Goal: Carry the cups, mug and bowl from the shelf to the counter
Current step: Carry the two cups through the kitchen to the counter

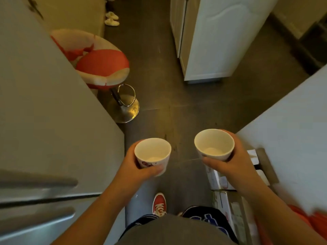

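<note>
Left hand [131, 167] fingers wrapped round white cup with red print [153, 153], held upright over dark floor [159, 68]. Right hand [231, 161] grips plain white cup [214, 145], upright, beside white counter edge [292, 124]. Red-and-white bar stool [99, 64] ahead left.

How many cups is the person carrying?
2. One cup is in the left hand, the other cup in the right hand. No others show in this view.
</note>
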The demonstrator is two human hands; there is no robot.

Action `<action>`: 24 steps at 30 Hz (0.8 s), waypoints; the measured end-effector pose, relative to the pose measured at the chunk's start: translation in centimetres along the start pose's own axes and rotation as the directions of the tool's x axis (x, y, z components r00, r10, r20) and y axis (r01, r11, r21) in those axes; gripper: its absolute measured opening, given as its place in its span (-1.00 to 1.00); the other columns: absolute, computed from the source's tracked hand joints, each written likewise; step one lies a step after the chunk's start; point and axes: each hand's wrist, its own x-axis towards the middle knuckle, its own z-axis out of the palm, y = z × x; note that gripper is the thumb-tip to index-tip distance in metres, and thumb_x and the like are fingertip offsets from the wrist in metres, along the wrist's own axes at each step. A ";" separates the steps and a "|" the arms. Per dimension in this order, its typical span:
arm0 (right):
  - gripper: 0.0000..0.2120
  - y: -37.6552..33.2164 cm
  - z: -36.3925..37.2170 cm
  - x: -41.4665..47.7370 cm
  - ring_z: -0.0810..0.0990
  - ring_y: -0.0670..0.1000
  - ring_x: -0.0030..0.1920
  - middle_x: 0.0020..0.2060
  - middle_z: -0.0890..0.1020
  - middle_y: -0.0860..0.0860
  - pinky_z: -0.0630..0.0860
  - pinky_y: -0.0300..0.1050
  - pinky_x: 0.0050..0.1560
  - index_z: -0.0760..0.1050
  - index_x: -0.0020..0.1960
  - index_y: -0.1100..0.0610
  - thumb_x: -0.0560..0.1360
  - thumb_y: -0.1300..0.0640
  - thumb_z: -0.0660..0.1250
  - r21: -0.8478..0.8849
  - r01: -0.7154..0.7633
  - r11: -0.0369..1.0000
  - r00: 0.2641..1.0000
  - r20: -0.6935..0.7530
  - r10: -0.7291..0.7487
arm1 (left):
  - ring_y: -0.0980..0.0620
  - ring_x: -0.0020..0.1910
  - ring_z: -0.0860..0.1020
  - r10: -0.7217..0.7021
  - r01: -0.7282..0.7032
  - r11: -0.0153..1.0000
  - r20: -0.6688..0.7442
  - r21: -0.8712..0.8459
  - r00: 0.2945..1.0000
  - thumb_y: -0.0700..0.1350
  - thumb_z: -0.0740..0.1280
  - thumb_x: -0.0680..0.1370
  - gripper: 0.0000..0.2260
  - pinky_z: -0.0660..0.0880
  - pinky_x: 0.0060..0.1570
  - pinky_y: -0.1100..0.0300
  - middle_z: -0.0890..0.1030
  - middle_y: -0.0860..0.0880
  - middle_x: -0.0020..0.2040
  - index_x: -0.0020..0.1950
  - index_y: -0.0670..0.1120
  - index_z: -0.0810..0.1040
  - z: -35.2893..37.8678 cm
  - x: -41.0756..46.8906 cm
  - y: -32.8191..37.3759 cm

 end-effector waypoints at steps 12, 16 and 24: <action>-0.31 5.2 -11.2 10.4 0.57 -0.19 0.08 0.11 0.53 -0.26 0.50 -0.22 0.10 0.35 0.30 -0.10 0.28 0.18 0.59 0.028 -0.177 0.984 0.966 -0.187 0.179 | 0.26 0.06 0.57 0.032 -0.040 0.999 0.211 0.033 0.977 0.11 0.52 0.13 -0.36 0.56 -0.18 0.43 0.54 0.28 0.07 0.17 0.24 0.39 12.1 21.6 10.2; -0.24 5.2 -14.6 16.8 0.58 -0.21 0.07 0.11 0.54 -0.23 0.50 -0.33 0.06 0.35 0.29 -0.09 0.18 -0.02 0.63 0.057 -0.170 0.984 0.971 -0.160 0.177 | 0.17 0.09 0.57 0.017 -0.030 0.998 0.218 0.055 0.976 0.11 0.52 0.13 -0.34 0.58 -0.18 0.41 0.55 0.25 0.09 0.19 0.22 0.39 15.6 27.9 12.8; -0.27 3.2 -16.9 31.3 0.54 -0.22 0.06 0.08 0.44 -0.36 0.50 -0.49 -0.18 0.29 0.25 -0.14 0.16 -0.04 0.54 0.094 -0.118 0.989 0.980 -0.149 0.131 | 0.35 0.05 0.56 0.002 -0.021 0.993 0.164 0.113 0.986 0.05 0.54 0.18 -0.38 0.55 -0.19 0.46 0.60 0.34 0.00 0.18 0.22 0.41 15.9 36.3 15.7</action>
